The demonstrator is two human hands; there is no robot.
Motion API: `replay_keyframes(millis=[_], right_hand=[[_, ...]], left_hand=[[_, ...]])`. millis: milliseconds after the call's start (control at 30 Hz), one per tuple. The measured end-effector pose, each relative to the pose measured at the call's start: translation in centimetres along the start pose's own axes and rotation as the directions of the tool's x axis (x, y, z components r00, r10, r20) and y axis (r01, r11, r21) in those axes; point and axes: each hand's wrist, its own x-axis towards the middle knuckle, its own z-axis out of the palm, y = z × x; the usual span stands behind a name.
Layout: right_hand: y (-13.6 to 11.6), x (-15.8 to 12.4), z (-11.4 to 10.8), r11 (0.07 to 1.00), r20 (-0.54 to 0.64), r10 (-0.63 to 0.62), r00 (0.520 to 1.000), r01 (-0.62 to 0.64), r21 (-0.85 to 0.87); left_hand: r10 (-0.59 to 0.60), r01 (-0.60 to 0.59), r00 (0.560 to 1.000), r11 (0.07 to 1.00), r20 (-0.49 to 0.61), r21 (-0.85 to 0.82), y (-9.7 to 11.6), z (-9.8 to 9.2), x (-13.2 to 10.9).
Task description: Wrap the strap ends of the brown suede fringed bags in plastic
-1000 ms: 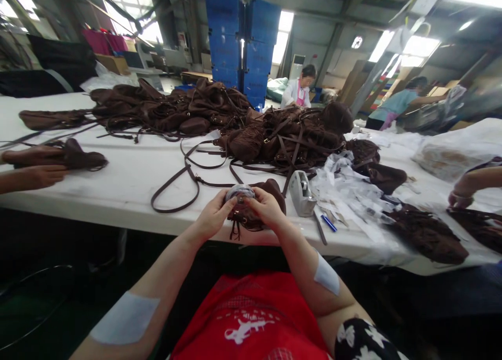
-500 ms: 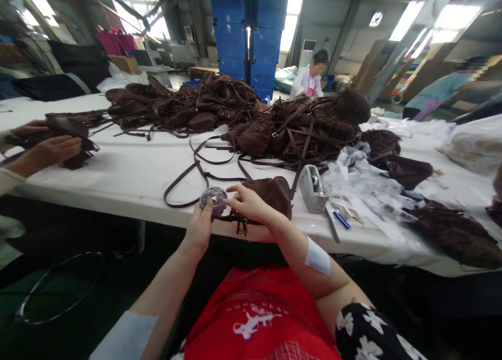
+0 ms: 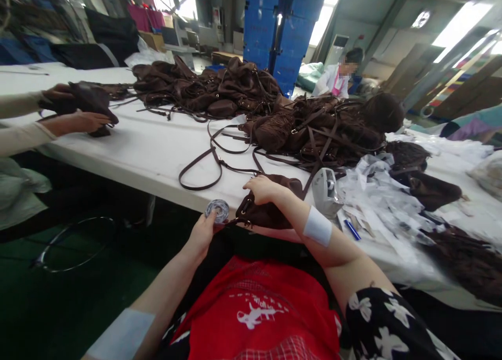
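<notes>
My left hand (image 3: 202,234) is closed around a coiled roll of grey-and-white patterned strip (image 3: 217,211), held just off the table's front edge. To its right, a brown bag (image 3: 270,216) lies at the edge of the table, its thin strap (image 3: 200,185) looped out over the white surface. Bent over the bag's upper left side is my right hand (image 3: 261,188). Its fingers are curled in and appear to grip the bag, though the fingertips are partly hidden. A small metal ring and a tassel-like cord show near the bag's lower left.
Brown bags (image 3: 235,88) are heaped across the table. At right stand a white tape dispenser (image 3: 327,190), a blue pen (image 3: 352,229) and crumpled white wrapping (image 3: 376,193). A co-worker's hands (image 3: 78,122) handle a dark bag at far left. Another person (image 3: 333,80) stands behind the heap.
My right hand has left the roll and moved right onto the bag. The roll stays in my left hand. The view has turned left, and the co-worker's bag is raised somewhat.
</notes>
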Motion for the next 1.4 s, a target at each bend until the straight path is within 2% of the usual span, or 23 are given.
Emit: replay_keyframes(millis=[67, 167, 233, 267, 333, 400, 467, 500, 567, 667, 733, 767, 800, 833, 867, 967, 1033, 1067, 1100, 1167, 1267, 1333, 1400], right_hand=[[-0.2, 1.5, -0.3, 0.997, 0.134, -0.011, 0.991, 0.022, -0.073], [-1.2, 2.7, -0.5, 0.989, 0.370, 0.000, 0.929, 0.056, -0.139], [-1.7, 2.7, -0.6, 0.979, 0.447, 0.018, 0.894, 0.074, -0.188], [-1.8, 2.6, -0.7, 0.973, 0.440, 0.022, 0.897, 0.081, -0.215], [-1.7, 2.0, -1.6, 0.963, 0.347, 0.012, 0.938, 0.084, -0.258], [-1.2, 1.2, -3.5, 0.958, 0.176, -0.028, 0.984, 0.076, -0.277], [-0.5, 0.4, -6.6, 0.946, -0.040, -0.062, 0.997, 0.046, -0.320], [0.0, -0.1, -8.5, 0.937, -0.166, -0.088, 0.982, 0.025, -0.349], [1.1, -1.2, -12.3, 0.910, -0.406, -0.152, 0.901, -0.032, -0.412], [2.9, -3.7, -16.3, 0.862, -0.709, -0.199, 0.677, -0.223, -0.454], [3.8, -5.7, -16.2, 0.842, -0.853, -0.170, 0.493, -0.378, -0.386], [4.2, -6.5, -15.1, 0.839, -0.893, -0.140, 0.429, -0.427, -0.337], [4.6, -7.0, -13.3, 0.842, -0.915, -0.105, 0.390, -0.454, -0.291], [5.0, -7.3, -10.9, 0.852, -0.917, -0.072, 0.391, -0.453, -0.260], [5.4, -7.2, -8.1, 0.866, -0.915, -0.031, 0.403, -0.446, -0.225], [5.4, -6.2, 1.0, 0.915, -0.778, 0.179, 0.602, -0.393, -0.093], [4.0, -6.4, 5.5, 0.890, -0.547, 0.406, 0.732, -0.453, 0.054], [3.0, -7.0, 7.1, 0.888, -0.429, 0.452, 0.782, -0.441, 0.130], [2.0, -7.7, 8.1, 0.895, -0.352, 0.446, 0.823, -0.399, 0.201], [0.2, -9.2, 9.1, 0.863, -0.232, 0.471, 0.851, -0.391, 0.319], [-1.8, -10.9, 8.8, 0.774, -0.020, 0.555, 0.832, -0.507, 0.381], [-2.8, -11.9, 8.3, 0.748, 0.007, 0.561, 0.828, -0.510, 0.424], [-3.6, -12.9, 7.8, 0.742, -0.045, 0.539, 0.841, -0.448, 0.498]], left_hand=[[-0.036, 0.036, 0.999, 0.999, -0.014, 0.019, -0.8, -0.7, -0.5], [-0.101, 0.101, 0.995, 0.995, -0.003, -0.004, -1.8, -1.6, -1.1], [-0.131, 0.132, 0.991, 0.991, 0.026, -0.022, -2.2, -2.1, -1.2], [-0.132, 0.133, 0.991, 0.991, 0.037, -0.027, -2.2, -2.3, -1.1], [-0.096, 0.098, 0.994, 0.994, 0.060, -0.040, -1.6, -2.2, -0.8], [-0.024, 0.027, 0.998, 0.998, 0.055, -0.060, 0.1, -1.5, -0.3], [0.063, -0.062, 0.998, 0.994, 0.008, -0.091, 3.2, 0.1, 0.1], [0.126, -0.123, 0.992, 0.986, 0.019, -0.109, 5.1, 1.2, 0.3], [0.309, -0.298, 0.949, 0.942, 0.054, -0.156, 9.4, 3.6, 0.7], [0.596, -0.579, 0.796, 0.801, 0.105, -0.153, 15.3, 6.8, 0.6], [0.768, -0.770, 0.633, 0.638, 0.097, -0.024, 17.5, 8.1, -0.4], [0.816, -0.824, 0.564, 0.565, 0.125, 0.033, 17.8, 8.5, -0.9], [0.837, -0.854, 0.519, 0.514, 0.173, 0.073, 17.7, 8.6, -1.3], [0.835, -0.866, 0.499, 0.490, 0.232, 0.100, 17.0, 8.6, -1.6], [0.814, -0.864, 0.501, 0.487, 0.294, 0.123, 16.0, 8.3, -1.7], [0.700, -0.814, 0.580, 0.517, 0.416, 0.265, 11.3, 7.0, -1.4], [0.612, -0.744, 0.668, 0.539, 0.423, 0.396, 7.8, 5.9, -1.4], [0.566, -0.700, 0.713, 0.550, 0.413, 0.455, 6.2, 5.3, -1.5], [0.529, -0.666, 0.746, 0.585, 0.404, 0.463, 4.8, 4.7, -1.7], [0.461, -0.614, 0.788, 0.648, 0.409, 0.451, 2.6, 3.5, -1.6], [0.434, -0.559, 0.829, 0.678, 0.354, 0.477, 1.0, 2.2, -0.6], [0.443, -0.564, 0.825, 0.654, 0.350, 0.504, 0.7, 1.7, -0.4], [0.424, -0.560, 0.828, 0.654, 0.366, 0.508, 0.7, 1.6, -1.0]])
